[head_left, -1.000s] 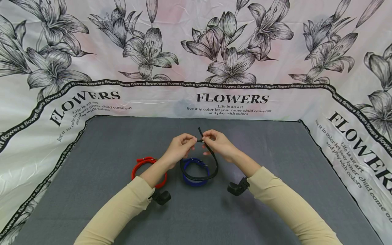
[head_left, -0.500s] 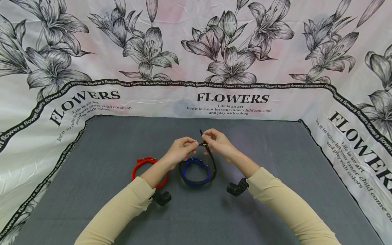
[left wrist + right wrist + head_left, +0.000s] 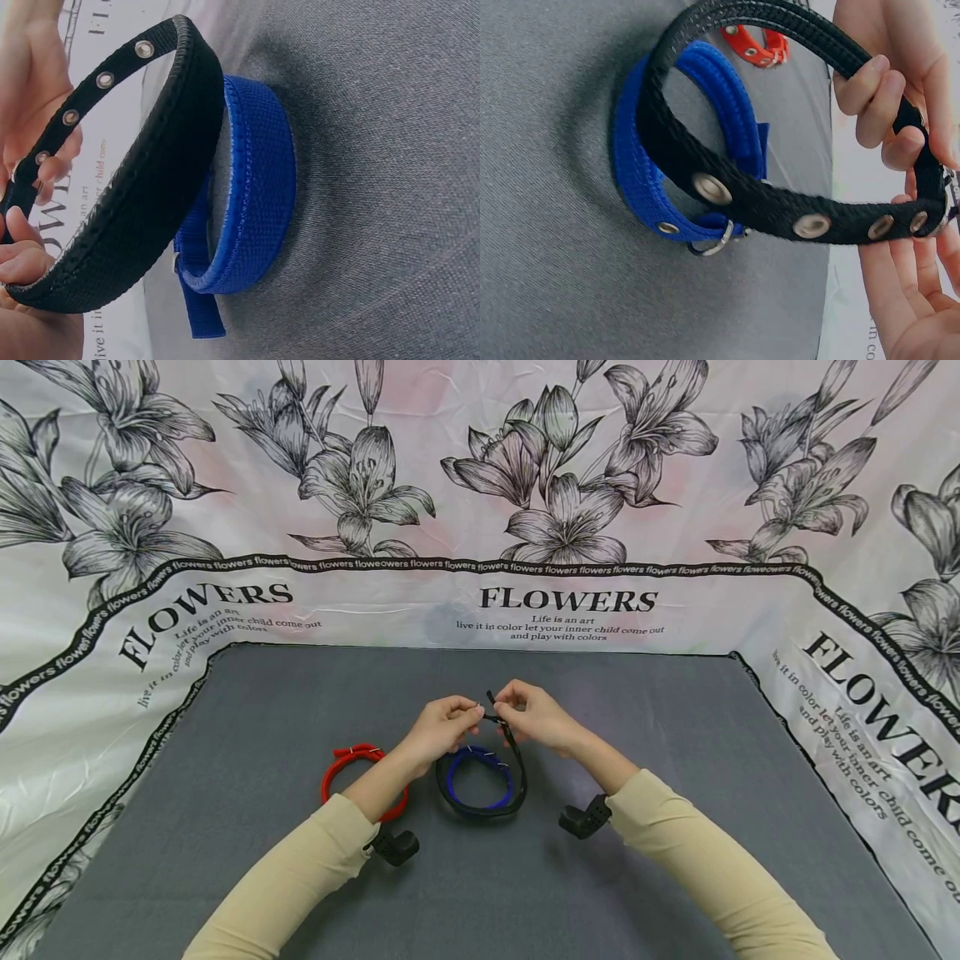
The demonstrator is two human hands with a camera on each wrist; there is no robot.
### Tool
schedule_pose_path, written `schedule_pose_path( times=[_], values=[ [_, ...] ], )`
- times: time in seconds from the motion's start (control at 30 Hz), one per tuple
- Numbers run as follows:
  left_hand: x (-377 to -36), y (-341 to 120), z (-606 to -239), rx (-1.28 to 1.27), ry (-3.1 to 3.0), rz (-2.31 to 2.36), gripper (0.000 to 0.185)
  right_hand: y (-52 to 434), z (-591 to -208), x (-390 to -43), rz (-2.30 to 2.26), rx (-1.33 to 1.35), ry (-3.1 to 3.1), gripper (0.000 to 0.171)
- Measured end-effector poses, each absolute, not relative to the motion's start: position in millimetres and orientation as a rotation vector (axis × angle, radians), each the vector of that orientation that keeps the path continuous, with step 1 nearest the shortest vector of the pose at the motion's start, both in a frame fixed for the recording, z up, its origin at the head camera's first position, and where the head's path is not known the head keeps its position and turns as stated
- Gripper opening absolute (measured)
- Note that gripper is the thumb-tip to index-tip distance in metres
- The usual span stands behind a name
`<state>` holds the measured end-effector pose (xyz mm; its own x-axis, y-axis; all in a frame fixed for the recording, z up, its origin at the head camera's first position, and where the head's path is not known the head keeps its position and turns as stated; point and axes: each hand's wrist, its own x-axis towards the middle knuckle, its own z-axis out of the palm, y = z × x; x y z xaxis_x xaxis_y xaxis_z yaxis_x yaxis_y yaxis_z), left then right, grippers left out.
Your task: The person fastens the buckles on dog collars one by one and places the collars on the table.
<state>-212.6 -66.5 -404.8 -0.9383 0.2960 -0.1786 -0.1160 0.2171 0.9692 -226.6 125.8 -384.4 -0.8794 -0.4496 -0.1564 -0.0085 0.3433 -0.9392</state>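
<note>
Both hands meet above the middle of the grey mat. My left hand (image 3: 450,723) and right hand (image 3: 531,717) pinch the two ends of a black collar (image 3: 519,777) where its small metal buckle sits. The black collar (image 3: 750,199) has metal eyelets, and its loop hangs down around a blue collar (image 3: 480,751) lying on the mat. In the left wrist view the black collar (image 3: 150,187) leans against the blue collar (image 3: 255,195). A red collar (image 3: 341,764) lies to the left, partly hidden by my left forearm.
The grey mat (image 3: 675,735) is bordered by a white flower-print cloth (image 3: 570,602) that rises behind and at both sides. Black camera mounts sit on my left wrist (image 3: 393,845) and right wrist (image 3: 585,818). Beige sleeves cover both forearms.
Both hands have sunk a little toward the mat. The black strap's free tail above the fingers has grown shorter and the loop has settled lower around the blue collar.
</note>
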Motion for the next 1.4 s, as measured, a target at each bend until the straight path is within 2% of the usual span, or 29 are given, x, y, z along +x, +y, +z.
schedule_pose_path(
  times=[0.63,0.9,1.13,1.4],
  values=[
    [-211,-65,-400,0.204,2.103,1.824,0.028,130,-379,-230,-1.451,-0.456,2.086,0.012],
    [-214,-69,-401,0.11,2.158,1.752,0.023,131,-379,-229,-1.428,-0.509,2.093,0.016],
    [-216,-73,-401,0.122,2.137,1.707,0.027,132,-381,-228,-1.42,-0.505,2.09,0.019],
    [-215,-74,-401,0.099,2.123,1.798,0.021,131,-383,-228,-1.4,-0.466,2.134,0.023]
  ],
)
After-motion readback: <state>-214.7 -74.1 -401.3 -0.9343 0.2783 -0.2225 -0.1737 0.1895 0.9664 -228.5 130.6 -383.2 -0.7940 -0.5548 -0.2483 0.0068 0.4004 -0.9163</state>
